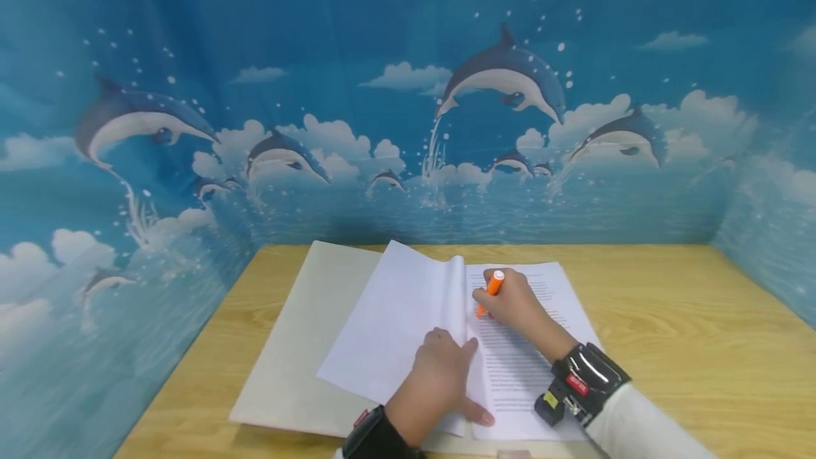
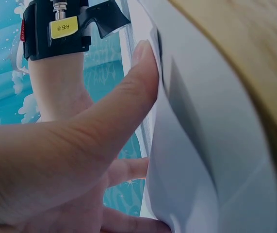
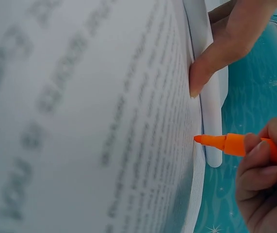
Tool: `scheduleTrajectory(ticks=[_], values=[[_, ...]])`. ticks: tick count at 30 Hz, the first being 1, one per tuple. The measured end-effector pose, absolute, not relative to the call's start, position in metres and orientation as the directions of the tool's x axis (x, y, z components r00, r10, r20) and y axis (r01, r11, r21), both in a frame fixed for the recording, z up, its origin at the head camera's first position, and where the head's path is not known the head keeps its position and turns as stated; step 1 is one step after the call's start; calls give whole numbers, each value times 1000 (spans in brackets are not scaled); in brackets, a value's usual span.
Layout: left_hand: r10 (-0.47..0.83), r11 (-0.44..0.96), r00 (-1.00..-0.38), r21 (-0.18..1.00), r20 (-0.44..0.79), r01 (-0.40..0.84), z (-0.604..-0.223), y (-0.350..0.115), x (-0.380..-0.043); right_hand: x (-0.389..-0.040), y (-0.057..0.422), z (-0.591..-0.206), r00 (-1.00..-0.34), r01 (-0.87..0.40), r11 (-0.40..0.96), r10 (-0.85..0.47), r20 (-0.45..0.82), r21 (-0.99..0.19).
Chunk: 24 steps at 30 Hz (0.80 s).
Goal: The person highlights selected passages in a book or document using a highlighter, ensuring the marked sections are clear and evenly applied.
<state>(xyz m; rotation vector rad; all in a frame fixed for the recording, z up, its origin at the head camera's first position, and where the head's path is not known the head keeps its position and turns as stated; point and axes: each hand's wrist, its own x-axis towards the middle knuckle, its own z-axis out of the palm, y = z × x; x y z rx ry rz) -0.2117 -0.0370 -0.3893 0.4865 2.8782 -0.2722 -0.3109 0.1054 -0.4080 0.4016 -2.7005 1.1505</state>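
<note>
My right hand (image 1: 519, 303) pinches an orange highlighter (image 1: 493, 285) between thumb and fingers. Its orange tip (image 3: 197, 139) meets the printed page (image 1: 519, 381) near the inner margin, in the upper half of the text. Along the fold of the open booklet, my left hand (image 1: 441, 372) rests with thumb and fingers spread, pressing the turned-over blank sheets (image 1: 389, 310) down on the left. In the left wrist view the left thumb (image 2: 140, 73) lies against the paper's edge. Rows of printed text fill the right-hand page, partly covered by the right hand and forearm.
A cream cover (image 1: 287, 346) lies spread open under the sheets at the left, reaching the front of the wooden table (image 1: 688, 324). Behind stands a blue backdrop (image 1: 357, 34) with dolphins. A small pinkish object (image 1: 513, 454) shows at the bottom edge.
</note>
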Motion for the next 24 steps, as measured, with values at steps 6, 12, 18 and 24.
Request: scheduleTrajectory(ticks=[6, 12, 18, 24], values=[[295, 935, -926, -129, -237, 331, -387, -37, -211, -313, 106, -408, -952, -296, 663, -150, 266, -688], [296, 934, -921, -123, -253, 334, -387, -36, -210, -312, 114, -411, -949, -297, 686, -132, 288, -665], [283, 940, -924, -117, -258, 320, -388, -36, -211, -313, 131, -411, -955, -269, 703, -107, 276, -659], [279, 952, -919, -48, -280, 304, -388, -36, -212, -310, 151, -410, -951, -267, 722, -89, 297, -638]])
